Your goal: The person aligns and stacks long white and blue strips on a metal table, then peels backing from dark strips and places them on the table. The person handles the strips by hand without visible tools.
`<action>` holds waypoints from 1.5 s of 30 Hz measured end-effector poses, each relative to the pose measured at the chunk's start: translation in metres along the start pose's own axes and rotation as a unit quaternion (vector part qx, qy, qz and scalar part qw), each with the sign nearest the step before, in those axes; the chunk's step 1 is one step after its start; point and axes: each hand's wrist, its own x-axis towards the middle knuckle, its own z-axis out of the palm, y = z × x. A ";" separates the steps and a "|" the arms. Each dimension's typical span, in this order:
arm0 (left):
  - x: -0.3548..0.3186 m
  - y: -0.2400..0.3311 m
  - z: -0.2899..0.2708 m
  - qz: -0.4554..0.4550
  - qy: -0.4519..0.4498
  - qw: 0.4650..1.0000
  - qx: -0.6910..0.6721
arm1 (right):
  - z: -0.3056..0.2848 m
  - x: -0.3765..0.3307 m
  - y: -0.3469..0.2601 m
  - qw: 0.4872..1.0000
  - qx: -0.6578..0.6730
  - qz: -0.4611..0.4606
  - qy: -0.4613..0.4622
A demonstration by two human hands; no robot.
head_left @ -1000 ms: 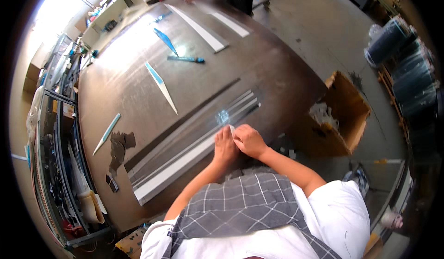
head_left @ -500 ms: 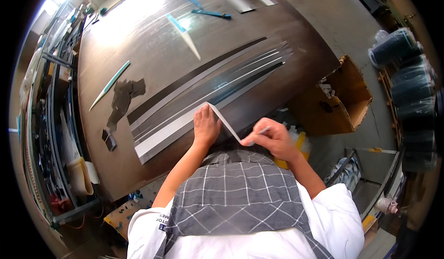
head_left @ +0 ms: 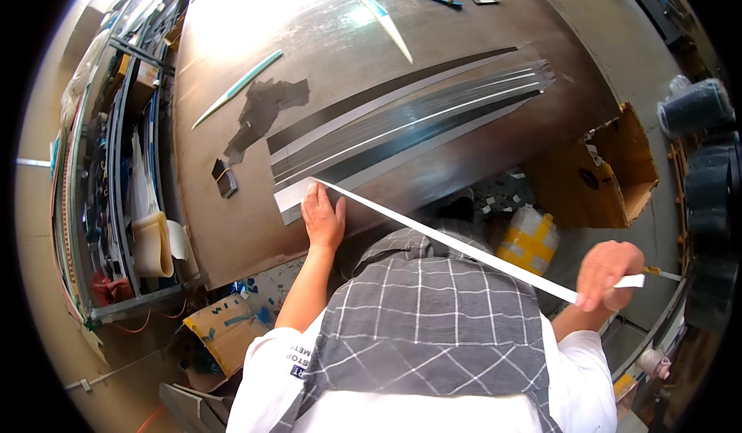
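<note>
The right grip (head_left: pixel 610 275) is closed, pinching a long white strip (head_left: pixel 464 247) near its end, and a bit pokes out. The strip runs from there up to the left grip (head_left: pixel 322 218), which presses flat with straight fingers. Long dark bars (head_left: pixel 417 139) lie on the table (head_left: pixel 348 70), just past the left grip.

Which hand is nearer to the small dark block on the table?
Left. The left hand rests on the white strip, to the right of the small dark block; the right hand holds the strip much farther right, beyond the table.
</note>
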 end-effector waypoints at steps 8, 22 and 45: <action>-0.023 -0.054 -0.023 -0.070 0.038 0.997 0.012 | -0.019 -0.023 -0.038 0.996 -0.062 -0.012 -0.059; 0.024 -0.076 -0.054 -0.034 0.041 0.995 0.084 | -0.077 -0.091 0.039 0.946 0.004 0.066 0.317; 0.108 0.246 -0.078 0.164 -0.423 0.851 -0.265 | -0.064 0.042 0.183 0.941 -0.287 0.176 0.030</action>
